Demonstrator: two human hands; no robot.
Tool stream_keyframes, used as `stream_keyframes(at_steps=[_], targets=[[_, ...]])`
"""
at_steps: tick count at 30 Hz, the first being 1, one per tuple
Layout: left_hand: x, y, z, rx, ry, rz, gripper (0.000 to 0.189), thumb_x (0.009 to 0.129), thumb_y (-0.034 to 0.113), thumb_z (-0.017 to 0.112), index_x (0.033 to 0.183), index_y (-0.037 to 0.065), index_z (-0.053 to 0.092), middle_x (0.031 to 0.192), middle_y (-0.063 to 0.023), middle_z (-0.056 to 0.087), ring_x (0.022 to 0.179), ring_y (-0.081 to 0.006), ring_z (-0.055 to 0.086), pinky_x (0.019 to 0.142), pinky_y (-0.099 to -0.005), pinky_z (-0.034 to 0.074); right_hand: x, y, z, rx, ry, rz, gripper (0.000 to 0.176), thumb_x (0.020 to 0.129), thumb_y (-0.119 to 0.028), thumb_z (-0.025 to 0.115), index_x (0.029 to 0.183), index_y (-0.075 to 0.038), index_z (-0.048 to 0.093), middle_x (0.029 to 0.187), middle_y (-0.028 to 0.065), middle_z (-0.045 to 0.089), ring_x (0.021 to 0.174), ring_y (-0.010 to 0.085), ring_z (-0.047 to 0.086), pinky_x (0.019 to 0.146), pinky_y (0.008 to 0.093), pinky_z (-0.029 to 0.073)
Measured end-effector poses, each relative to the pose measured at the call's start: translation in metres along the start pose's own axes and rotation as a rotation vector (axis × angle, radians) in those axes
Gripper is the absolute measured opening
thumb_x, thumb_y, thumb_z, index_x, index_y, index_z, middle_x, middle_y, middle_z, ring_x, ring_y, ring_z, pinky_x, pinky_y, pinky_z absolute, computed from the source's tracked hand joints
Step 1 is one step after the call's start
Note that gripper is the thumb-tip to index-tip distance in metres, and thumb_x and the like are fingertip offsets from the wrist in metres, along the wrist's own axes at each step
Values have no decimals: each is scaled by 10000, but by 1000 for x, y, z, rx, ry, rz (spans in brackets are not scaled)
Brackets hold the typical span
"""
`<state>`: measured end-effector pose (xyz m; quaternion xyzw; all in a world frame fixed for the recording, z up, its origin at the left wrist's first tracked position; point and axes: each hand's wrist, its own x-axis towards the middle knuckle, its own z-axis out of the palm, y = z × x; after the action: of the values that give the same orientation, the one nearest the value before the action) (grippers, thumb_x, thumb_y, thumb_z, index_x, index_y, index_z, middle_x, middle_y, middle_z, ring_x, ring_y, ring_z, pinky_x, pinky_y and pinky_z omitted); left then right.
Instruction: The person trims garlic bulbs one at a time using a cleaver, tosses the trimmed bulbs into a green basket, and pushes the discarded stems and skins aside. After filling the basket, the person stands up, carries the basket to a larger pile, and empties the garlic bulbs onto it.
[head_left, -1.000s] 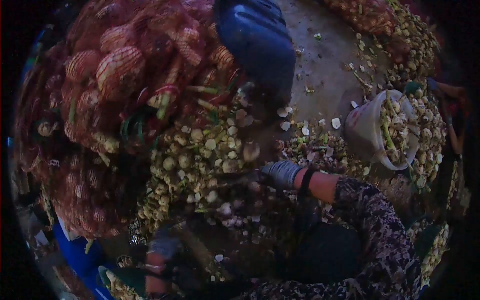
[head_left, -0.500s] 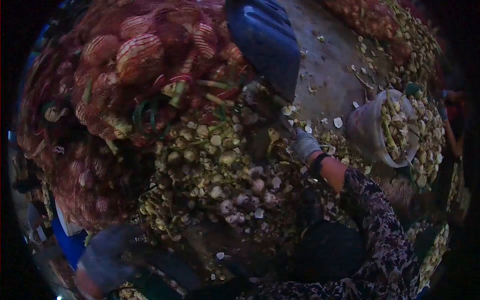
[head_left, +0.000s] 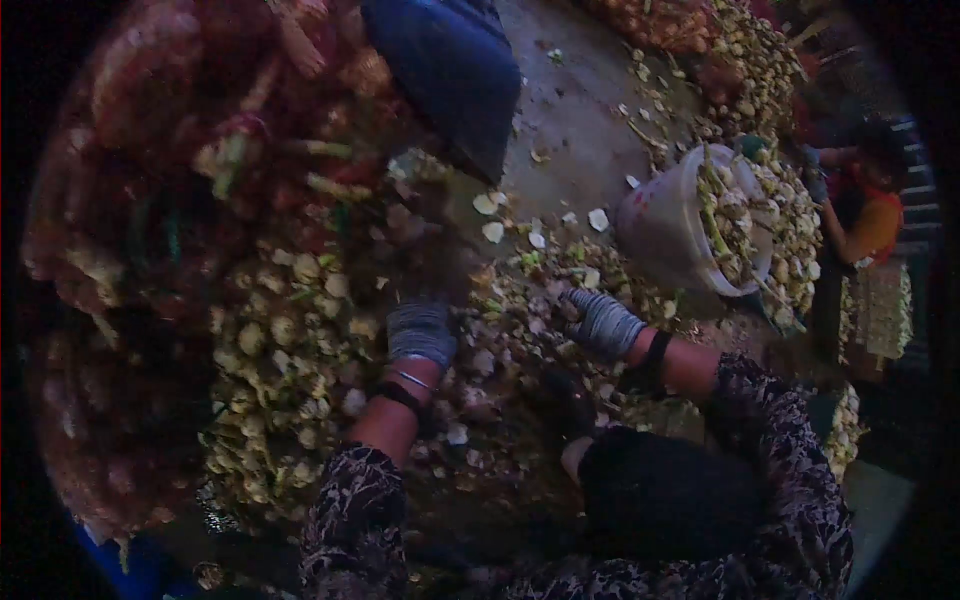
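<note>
My left hand (head_left: 421,332), in a grey glove, reaches over a heap of garlic bulbs (head_left: 285,350). Its fingers point away from me and blur into the dark part of the heap, so their grip cannot be made out. To the right, my right hand (head_left: 605,324), gloved too, is low over garlic and loose peelings. Its fingers are curled; whatever they hold, if anything, is hidden. Between and below the hands lie purplish-white bulbs (head_left: 480,360).
Red mesh sacks (head_left: 150,130) of bulbs rise at the left. A dark blue plastic container (head_left: 450,75) stands at the top. A whitish bucket (head_left: 655,225) of garlic tilts at the right, with more garlic beyond. A person in orange (head_left: 870,225) is at far right.
My left hand has come from the lower left up to the middle of the heap. My right hand stays low over the garlic. The view has shifted, bringing the person at right further in.
</note>
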<state>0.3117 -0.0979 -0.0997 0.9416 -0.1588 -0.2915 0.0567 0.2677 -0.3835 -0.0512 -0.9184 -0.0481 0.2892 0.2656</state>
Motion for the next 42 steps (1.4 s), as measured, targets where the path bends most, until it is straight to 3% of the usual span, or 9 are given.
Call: stream_keyframes(at_steps=[6, 11, 14, 16, 20, 22, 25, 39, 42], targets=[[-55, 61, 25, 4, -287, 253, 562, 838, 461, 523, 1309, 155, 547, 1295, -167, 567, 1283, -347, 450, 1095, -562, 266, -51, -10, -11, 68, -34, 66, 467, 864, -290, 654, 1261, -71, 540, 1080, 205, 646, 1002, 376, 622, 843, 409, 500], [-89, 50, 108, -58, 382, 330, 471, 856, 388, 524, 1249, 135, 584, 1265, -164, 582, 1232, -361, 488, 1077, -605, 267, -67, -20, 2, 104, -118, -34, 478, 851, -287, 666, 1258, -71, 540, 1081, 202, 639, 992, 377, 623, 832, 429, 497], [-110, 50, 53, 14, 20, 279, 436, 860, 318, 557, 1251, 125, 575, 1284, -177, 560, 1217, -338, 510, 1076, -543, 325, -67, -30, 20, -20, -34, -268, 421, 824, -172, 673, 1218, -79, 558, 1024, 166, 657, 916, 306, 655, 798, 393, 507], [-149, 42, 52, -1389, -6, 85, 409, 903, 314, 596, 1220, 56, 588, 1284, -134, 559, 1119, -271, 563, 929, -409, 466, -78, -74, 9, -117, -115, -358, 463, 819, -215, 691, 1245, -103, 550, 1022, 166, 656, 897, 349, 649, 787, 404, 516], [-190, 11, 101, -558, 549, 352, 429, 903, 213, 627, 1288, 53, 527, 1250, -125, 583, 1059, -246, 599, 899, -350, 490, -82, -110, 20, -90, -79, -676, 381, 779, -149, 645, 1155, -164, 587, 880, 166, 656, 796, 365, 648, 700, 413, 522], [-209, 20, 102, -1493, 221, 37, 459, 888, 188, 649, 1308, 57, 515, 1238, -124, 593, 1099, -250, 587, 945, -359, 472, -91, -142, 13, -168, -146, -670, 330, 770, -218, 684, 1075, -137, 588, 878, 125, 643, 821, 349, 644, 684, 411, 523], [-215, 19, 135, -1558, 463, 116, 474, 936, 178, 602, 1375, 69, 460, 1375, -144, 495, 1254, -249, 491, 1038, -360, 419, -87, -134, 19, -234, -201, -590, 307, 785, -267, 669, 1049, -125, 604, 856, 140, 657, 808, 349, 651, 693, 424, 523], [-226, 71, 24, -396, 484, 150, 297, 879, 250, 596, 1095, 48, 613, 1058, -163, 634, 976, -349, 608, 856, -481, 486, -76, -114, 13, 199, -198, -472, 458, 813, -393, 733, 1151, -102, 628, 865, 119, 650, 793, 266, 626, 741, 374, 502], [-242, 56, 16, -1636, 352, -325, 401, 892, 290, 601, 1229, 77, 563, 1144, -129, 627, 1001, -308, 615, 905, -499, 482, -65, -86, 17, 539, -82, -575, 486, 845, -368, 707, 1181, -38, 588, 961, 112, 674, 846, 231, 625, 771, 362, 491]])
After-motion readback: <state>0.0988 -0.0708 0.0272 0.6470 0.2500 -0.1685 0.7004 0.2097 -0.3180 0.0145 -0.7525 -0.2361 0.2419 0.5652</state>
